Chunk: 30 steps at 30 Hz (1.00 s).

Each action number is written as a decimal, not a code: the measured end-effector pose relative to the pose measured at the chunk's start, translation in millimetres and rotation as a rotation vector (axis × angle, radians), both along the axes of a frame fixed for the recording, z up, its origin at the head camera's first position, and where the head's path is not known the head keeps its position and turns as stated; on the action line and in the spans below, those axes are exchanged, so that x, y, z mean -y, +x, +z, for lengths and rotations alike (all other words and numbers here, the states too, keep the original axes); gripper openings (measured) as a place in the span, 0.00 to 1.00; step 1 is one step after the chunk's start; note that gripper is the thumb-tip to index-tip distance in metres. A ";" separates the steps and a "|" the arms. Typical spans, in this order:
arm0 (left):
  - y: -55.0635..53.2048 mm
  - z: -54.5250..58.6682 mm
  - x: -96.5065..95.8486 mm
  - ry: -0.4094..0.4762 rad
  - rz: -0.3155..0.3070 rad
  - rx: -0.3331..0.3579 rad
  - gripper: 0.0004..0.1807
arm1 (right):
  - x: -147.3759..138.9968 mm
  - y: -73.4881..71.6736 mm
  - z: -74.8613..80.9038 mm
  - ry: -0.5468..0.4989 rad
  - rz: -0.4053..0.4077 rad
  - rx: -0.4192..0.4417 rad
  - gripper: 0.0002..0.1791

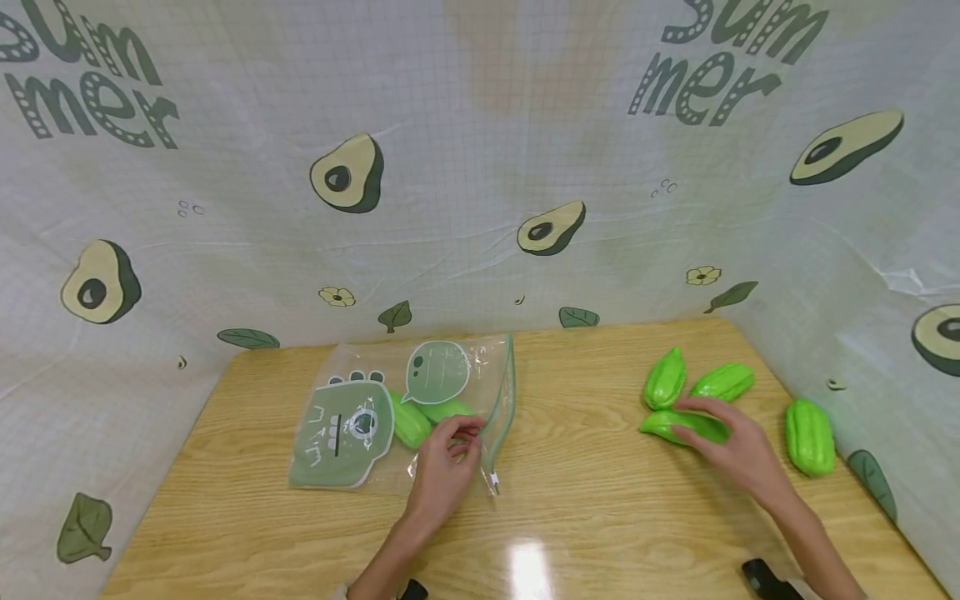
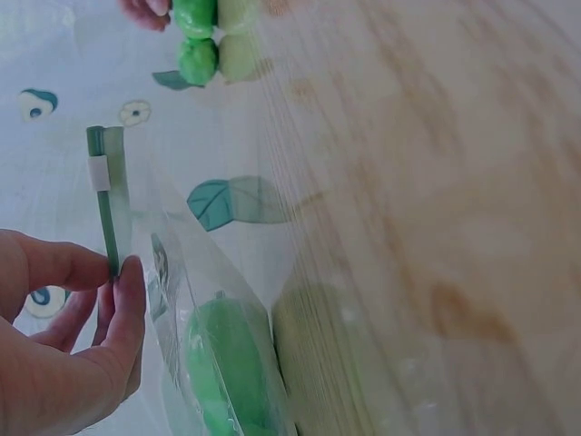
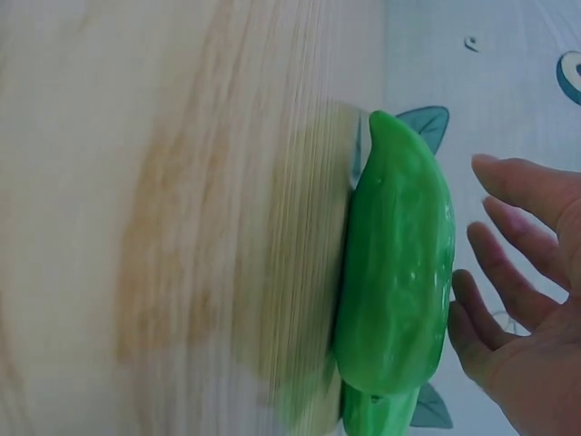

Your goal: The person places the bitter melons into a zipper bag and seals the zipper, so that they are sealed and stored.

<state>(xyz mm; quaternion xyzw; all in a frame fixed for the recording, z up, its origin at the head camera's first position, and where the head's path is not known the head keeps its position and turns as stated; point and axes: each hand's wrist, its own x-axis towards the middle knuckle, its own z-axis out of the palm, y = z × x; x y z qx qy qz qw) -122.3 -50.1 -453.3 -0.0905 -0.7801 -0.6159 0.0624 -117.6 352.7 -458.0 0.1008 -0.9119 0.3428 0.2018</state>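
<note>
A clear zip bag [image 1: 345,467] with green cartoon prints lies flat at the left, with green ribbed vegetables [image 1: 409,421] inside. My left hand [image 1: 442,471] pinches the bag's edge near the opening. In the left wrist view, thumb and fingertips hold the green zip strip [image 2: 107,222] upright, and a white slider [image 2: 99,173] sits on it. On the right, my right hand [image 1: 738,454] hovers with spread fingers over a shiny green pepper-shaped vegetable [image 1: 686,426]. The right wrist view has these fingers [image 3: 517,186] loosely bent beside that vegetable [image 3: 395,263], not closed round it.
Two similar vegetables lie behind it, one upright-pointing [image 1: 665,379] and one slanted [image 1: 723,382]. Another vegetable [image 1: 810,437] rests by the table's right edge. A printed avocado curtain [image 1: 465,275] hangs along the back and sides of the wooden table [image 1: 577,492].
</note>
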 end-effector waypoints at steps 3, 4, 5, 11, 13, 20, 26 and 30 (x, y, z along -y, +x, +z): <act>0.1 0.2 0.0 -0.001 0.001 0.002 0.14 | -3.9 1.6 -0.8 0.003 0.004 -0.013 0.19; 0.1 0.2 0.1 -0.001 0.001 0.002 0.14 | -5.0 2.2 -1.2 0.003 0.003 -0.016 0.20; 0.1 0.3 0.1 -0.001 0.001 0.003 0.14 | -6.5 2.7 -1.7 0.001 0.005 -0.017 0.20; 0.1 0.0 0.2 -0.005 0.005 -0.002 0.13 | -16.0 5.5 -4.0 -0.004 0.011 -0.024 0.21; 0.1 -0.1 0.2 -0.006 0.006 -0.004 0.14 | -18.3 6.5 -4.3 -0.007 0.009 -0.024 0.22; 0.9 0.0 0.6 -0.006 0.010 -0.004 0.14 | -28.3 11.1 -8.5 0.006 -0.015 -0.003 0.24; 1.2 -0.1 0.4 -0.011 0.010 -0.009 0.14 | -34.1 13.1 -10.8 0.024 -0.029 0.012 0.25; 1.5 0.1 0.2 -0.013 0.009 -0.014 0.14 | -37.3 12.6 -12.4 0.033 -0.024 0.019 0.25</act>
